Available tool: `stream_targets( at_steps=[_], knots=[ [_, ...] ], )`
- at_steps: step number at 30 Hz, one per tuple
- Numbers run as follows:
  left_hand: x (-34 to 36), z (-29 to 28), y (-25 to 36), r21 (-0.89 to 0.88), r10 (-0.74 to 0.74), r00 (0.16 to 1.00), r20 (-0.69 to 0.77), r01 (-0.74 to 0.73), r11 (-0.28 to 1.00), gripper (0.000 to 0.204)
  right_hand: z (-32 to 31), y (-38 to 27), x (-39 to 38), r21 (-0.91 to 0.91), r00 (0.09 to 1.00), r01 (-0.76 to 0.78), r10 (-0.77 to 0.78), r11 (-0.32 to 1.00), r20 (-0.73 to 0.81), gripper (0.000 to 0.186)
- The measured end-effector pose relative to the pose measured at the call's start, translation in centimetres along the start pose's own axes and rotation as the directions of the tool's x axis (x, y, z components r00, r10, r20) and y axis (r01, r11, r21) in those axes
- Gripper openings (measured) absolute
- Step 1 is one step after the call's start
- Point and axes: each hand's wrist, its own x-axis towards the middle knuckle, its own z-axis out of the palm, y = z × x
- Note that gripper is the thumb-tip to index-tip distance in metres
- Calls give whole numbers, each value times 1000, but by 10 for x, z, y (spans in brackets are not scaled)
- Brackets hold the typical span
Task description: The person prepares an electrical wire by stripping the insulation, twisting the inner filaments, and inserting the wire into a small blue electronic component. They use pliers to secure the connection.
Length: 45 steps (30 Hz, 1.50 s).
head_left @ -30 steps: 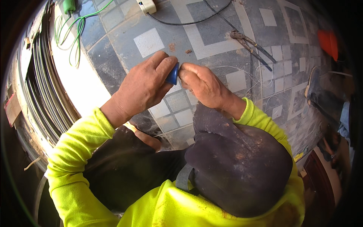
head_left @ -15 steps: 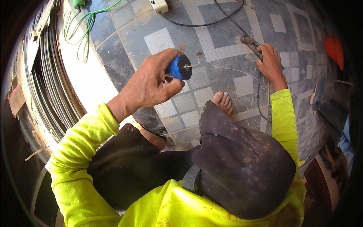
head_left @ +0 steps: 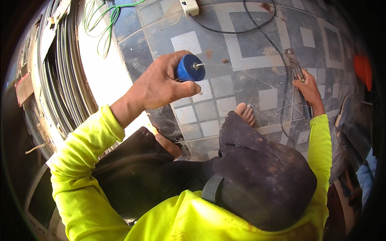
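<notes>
1. Blue and cylinder-shaped, the cylinder [head_left: 185, 69] is held up in front of the body, tilted so that its round end faces right; every place below is told from it.
2. Left hand [head_left: 159, 84]: closed around the cylinder from its left side, with the thumb below and the fingers mostly hidden behind.
3. Pale and thin, the line [head_left: 257, 78] comes out of the middle of the cylinder's round end, stretches away to the right and falls into loose loops well to the right and nearer the body.
4. Right hand [head_left: 309, 90]: well to the right of the cylinder, gripping the metal pincers [head_left: 294, 64] by the handles; their head points away from the body. How far the handles are squeezed, I cannot tell.
5. Black cable [head_left: 229, 31] bends beyond the cylinder and down to its right, beside the pincers; the off-white box [head_left: 190, 7] at its end sits straight beyond the cylinder.
6. Bare toes [head_left: 245, 113] show right of the cylinder and nearer the body, on the patterned tile floor [head_left: 226, 105].
7. Green cord [head_left: 111, 30] lies beyond the cylinder to its left; the dark cable bundle [head_left: 67, 72] curves well to its left.
</notes>
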Motion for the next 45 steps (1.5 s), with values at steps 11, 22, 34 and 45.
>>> stream_targets(
  at_steps=[11, 22, 34, 45],
  knots=[
    [-29, -16, 8, -118, -143, 988, 58, 149, 982, 42, 57, -117, -111, 860, 955, -145, -157, 489, 250, 36],
    [-54, -8, 2, 10, -96, 995, -26, 96, 995, 54, 28, -193, -89, -452, 631, 737, -751, 503, 193, 43],
    [-59, -4, 1, 110, -112, 993, -33, 115, 987, 59, 61, -246, -71, -724, 566, 653, -778, 222, 272, 53],
    [-60, -2, -1, 73, -165, 986, 2, 165, 984, 64, 57, -246, -76, -826, 523, 563, -787, 31, 327, 46]
  ],
)
